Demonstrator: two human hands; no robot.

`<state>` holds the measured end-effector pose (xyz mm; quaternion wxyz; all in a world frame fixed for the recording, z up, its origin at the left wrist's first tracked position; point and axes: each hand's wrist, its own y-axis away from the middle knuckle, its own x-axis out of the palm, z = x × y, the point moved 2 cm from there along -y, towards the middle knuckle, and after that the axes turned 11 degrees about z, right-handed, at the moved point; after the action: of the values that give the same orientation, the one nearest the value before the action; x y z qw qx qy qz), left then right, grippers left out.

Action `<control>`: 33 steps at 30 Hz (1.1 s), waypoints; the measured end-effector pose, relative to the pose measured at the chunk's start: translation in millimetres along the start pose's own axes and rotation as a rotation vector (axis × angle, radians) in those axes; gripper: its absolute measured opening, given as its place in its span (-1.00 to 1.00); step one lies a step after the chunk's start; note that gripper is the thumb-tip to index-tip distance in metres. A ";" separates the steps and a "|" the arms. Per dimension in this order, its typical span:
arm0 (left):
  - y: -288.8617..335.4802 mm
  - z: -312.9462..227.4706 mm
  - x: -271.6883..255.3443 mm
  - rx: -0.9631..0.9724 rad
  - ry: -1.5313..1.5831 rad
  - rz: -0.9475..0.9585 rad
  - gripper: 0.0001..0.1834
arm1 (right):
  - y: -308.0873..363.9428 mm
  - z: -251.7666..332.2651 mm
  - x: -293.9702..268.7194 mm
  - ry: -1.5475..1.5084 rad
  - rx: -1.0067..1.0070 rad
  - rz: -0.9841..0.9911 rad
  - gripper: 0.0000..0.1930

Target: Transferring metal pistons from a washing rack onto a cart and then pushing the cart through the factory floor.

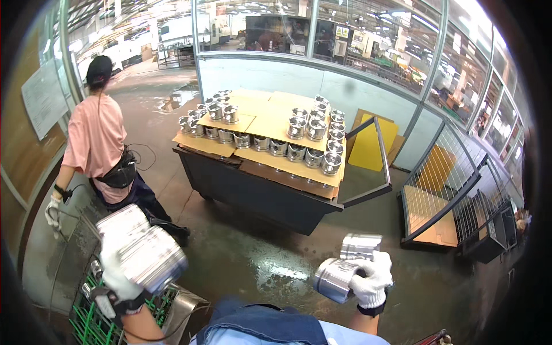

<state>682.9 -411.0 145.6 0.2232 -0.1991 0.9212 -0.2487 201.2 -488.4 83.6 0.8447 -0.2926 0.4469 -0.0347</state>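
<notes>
My left hand (118, 273), in a white glove, is closed on metal pistons at the left. The nearer piston (154, 260) is large and slightly blurred; another piston (123, 221) lies against its far side. At the right, my gloved right hand (374, 280) grips two more. One piston (332, 280) points left from the fingers, and a second piston (360, 246) sits just beyond it. Both hands are held above the floor, short of a dark cart (253, 192) bearing cardboard layers and rows of pistons (296, 127).
A green-pronged rack (95, 322) stands below my left hand. A co-worker in a pink shirt (99, 135) walks at the left, facing away. The cart's metal handle frame (382, 155) juts right. Beyond it stands a wire-sided cart (440, 184). Wet floor (276, 270) lies between.
</notes>
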 end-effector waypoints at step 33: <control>-545.2 281.2 513.1 -0.005 -0.651 1.306 -0.69 | -566.2 -215.7 76.5 0.360 -0.212 -0.100 -0.79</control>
<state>544.7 -1194.5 65.2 0.5883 0.3268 0.7396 0.0092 194.6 -1080.7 232.2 0.7130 -0.3907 0.5766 -0.0809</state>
